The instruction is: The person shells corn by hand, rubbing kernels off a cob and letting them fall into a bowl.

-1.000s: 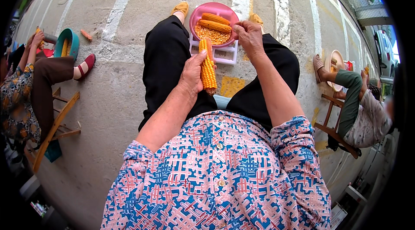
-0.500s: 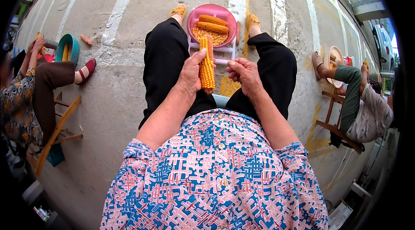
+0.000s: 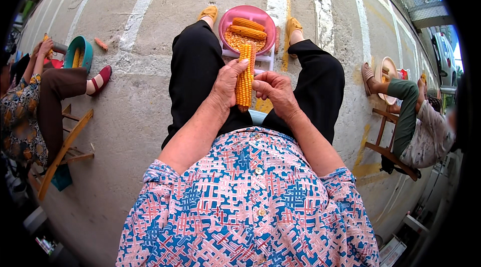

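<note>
My left hand [image 3: 226, 85] is wrapped around an ear of dried yellow corn [image 3: 244, 86], its thumb lying across the upper part. The ear stands nearly upright in the view, and a strip along its upper right looks stripped to the cob. My right hand [image 3: 278, 92] is closed, thumb and curled fingers against the ear's right side; its lower fingertips are hidden. Just beyond sits a pink basin [image 3: 272, 25] with loose kernels [image 3: 235, 41] and a few whole ears [image 3: 247, 32] in it. A pale plastic stool [image 3: 265, 62] supports the basin between my feet.
To the left a person sits on a wooden chair [image 3: 67, 149] by a teal bucket [image 3: 88, 56]. Another person sits at the right near a pale basin [image 3: 386, 79]. A cob [image 3: 100, 44] lies on the concrete floor [image 3: 130, 136]. Farther right stands a white car [image 3: 443, 54].
My right hand has moved left from beside the ear of corn to touch its side. My left hand and the ear have shifted slightly right.
</note>
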The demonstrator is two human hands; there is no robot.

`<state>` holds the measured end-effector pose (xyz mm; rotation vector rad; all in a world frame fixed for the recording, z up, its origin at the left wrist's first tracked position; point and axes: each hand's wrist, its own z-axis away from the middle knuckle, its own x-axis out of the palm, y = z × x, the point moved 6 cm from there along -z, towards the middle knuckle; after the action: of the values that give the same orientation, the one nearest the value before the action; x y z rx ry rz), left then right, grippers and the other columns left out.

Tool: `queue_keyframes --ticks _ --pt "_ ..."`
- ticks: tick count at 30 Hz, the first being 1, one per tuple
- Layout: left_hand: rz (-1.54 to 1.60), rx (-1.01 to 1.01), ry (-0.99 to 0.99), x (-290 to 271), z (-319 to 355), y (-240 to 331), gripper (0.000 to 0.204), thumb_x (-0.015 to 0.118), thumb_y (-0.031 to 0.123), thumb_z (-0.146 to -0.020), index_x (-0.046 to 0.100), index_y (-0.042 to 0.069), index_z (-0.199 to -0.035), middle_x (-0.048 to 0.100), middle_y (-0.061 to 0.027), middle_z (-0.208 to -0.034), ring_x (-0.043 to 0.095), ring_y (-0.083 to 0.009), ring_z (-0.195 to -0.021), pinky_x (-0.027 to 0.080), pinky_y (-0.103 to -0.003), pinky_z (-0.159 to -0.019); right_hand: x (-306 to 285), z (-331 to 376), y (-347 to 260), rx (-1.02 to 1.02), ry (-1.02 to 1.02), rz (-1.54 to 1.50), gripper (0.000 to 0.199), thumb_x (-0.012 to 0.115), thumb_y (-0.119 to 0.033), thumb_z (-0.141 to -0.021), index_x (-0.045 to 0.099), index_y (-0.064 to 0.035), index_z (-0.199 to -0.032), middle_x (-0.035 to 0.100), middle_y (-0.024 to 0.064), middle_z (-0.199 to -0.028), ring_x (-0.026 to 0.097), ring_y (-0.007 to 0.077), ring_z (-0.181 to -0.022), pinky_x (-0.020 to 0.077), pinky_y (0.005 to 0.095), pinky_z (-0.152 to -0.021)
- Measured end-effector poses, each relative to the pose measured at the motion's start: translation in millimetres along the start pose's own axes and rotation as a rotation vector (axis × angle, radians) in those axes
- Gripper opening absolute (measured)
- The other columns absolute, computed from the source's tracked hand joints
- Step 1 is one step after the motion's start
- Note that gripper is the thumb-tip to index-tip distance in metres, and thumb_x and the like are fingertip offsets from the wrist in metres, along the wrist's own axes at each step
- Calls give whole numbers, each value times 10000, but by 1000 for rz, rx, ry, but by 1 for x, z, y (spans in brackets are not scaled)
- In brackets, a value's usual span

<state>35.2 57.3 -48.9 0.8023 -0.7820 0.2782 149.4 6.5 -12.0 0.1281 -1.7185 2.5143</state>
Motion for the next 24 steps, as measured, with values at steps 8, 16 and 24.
queue_keyframes --ticks 8,16,24 --pt "-42 -10 -11 4 3 0 282 568 231 -890 519 19 -1069 577 -64 -867 591 -138 -762 506 -266 -674 2 2 -6 -32 29 57 156 657 -151 -834 639 2 -861 587 0 -684 525 52 -579 423 186 -520" --pt "-4 -1 -17 -1 0 -6 275 558 224 -897 513 15 -1069 572 -67 -868 596 -143 -753 513 -268 -673 6 3 -12 -220 69 270 128 625 -94 -848 631 32 -862 594 21 -720 546 68 -599 466 209 -546" --pt "83 -62 -60 2 3 -6 257 551 228 -901 527 18 -1046 577 -72 -845 596 -148 -742 520 -280 -659 2 4 -4 -84 43 -27 127 620 -93 -840 623 19 -898 599 19 -731 549 68 -620 461 201 -570"
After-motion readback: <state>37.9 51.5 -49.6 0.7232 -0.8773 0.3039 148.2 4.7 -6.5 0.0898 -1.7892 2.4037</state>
